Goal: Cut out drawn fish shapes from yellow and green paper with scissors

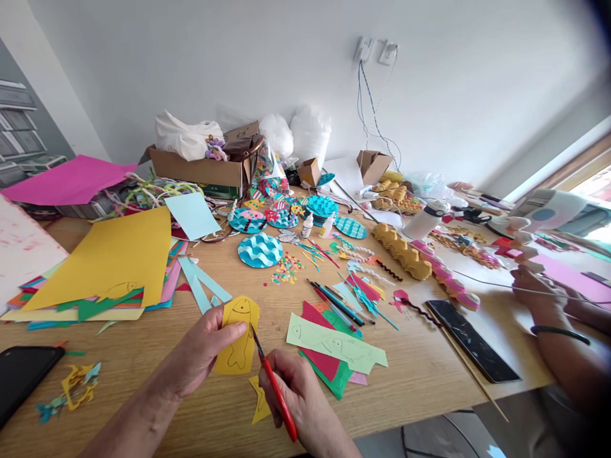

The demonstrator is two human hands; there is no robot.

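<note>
My left hand (205,340) pinches a piece of yellow paper (237,343) between thumb and fingers. A fish is drawn on it in dark line. In my right hand (298,385) are red-handled scissors (277,391), seen nearly edge-on. Their dark blades meet the right side of the yellow paper, close to my left thumb. Just under my right hand lies a small yellow scrap (259,401) with part of a drawing. To the right, a pale green strip (337,343) with fish drawings rests on red and green paper.
At left are a large yellow sheet (109,248), paper scraps (79,388) and a black phone (26,375). Pens (337,302), a wavy blue disc (260,250) and glue bottles (307,226) lie ahead. Another person's hand (534,289) is at right, near a dark phone (470,337).
</note>
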